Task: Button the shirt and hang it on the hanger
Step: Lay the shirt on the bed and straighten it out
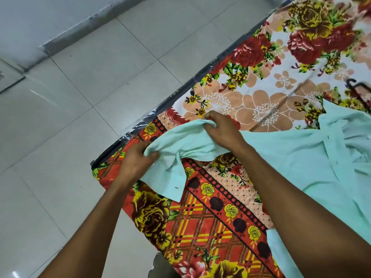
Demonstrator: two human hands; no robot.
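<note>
Two hands, left hand [138, 159] and right hand [222, 131], grip one shirt [291, 155].

A mint-green shirt [301, 157] lies spread and rumpled across the flowered bedsheet [261, 93], its front unbuttoned, one sleeve bunched up near the bed's left edge. A black hanger [359, 93] lies beside the collar.
</note>
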